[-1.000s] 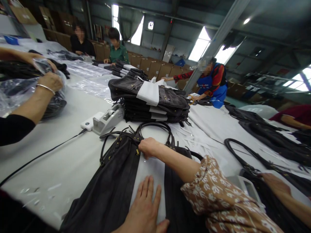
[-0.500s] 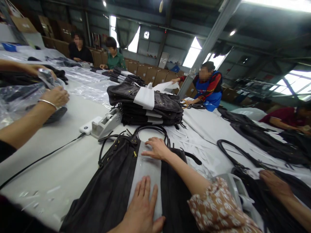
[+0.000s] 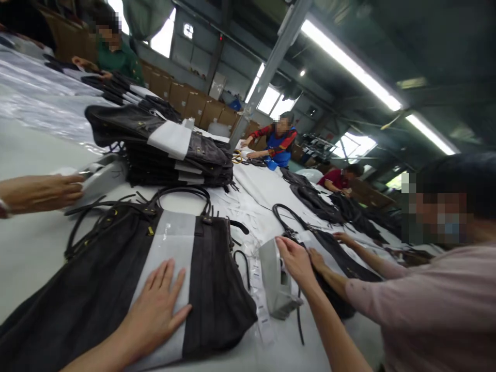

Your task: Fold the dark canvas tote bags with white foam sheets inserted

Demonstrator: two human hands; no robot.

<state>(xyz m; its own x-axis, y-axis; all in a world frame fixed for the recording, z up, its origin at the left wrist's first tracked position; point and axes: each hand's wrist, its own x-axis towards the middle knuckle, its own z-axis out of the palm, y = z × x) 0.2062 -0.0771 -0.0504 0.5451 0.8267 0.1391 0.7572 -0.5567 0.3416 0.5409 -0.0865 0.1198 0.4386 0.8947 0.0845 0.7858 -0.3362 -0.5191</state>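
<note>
A dark handbag (image 3: 217, 289) lies flat in front of me with its looped handles pointing away. Around its middle runs a white paper band (image 3: 176, 232), with a shiny clear strip near the band's upper end. My left hand (image 3: 158, 305) rests flat on the band, fingers stretched out. To the right of the bag, my right hand (image 3: 296, 261) is at a grey tape dispenser (image 3: 271, 284), fingertips pinched together at its upper edge. Whatever lies between those fingertips is too small to make out.
Behind the bag is a stack of banded dark bags (image 3: 209, 150). A co-worker's hand (image 3: 42, 192) reaches another tape dispenser (image 3: 104, 178) at left. At right, a person (image 3: 437, 289) handles another bag (image 3: 333, 253). A label strip (image 3: 260, 305) lies beside my bag.
My right hand has left the white band and moved right to the tape dispenser. My left hand stays flat on the band. The view has swung right, and a co-worker's hand is now at the left dispenser.
</note>
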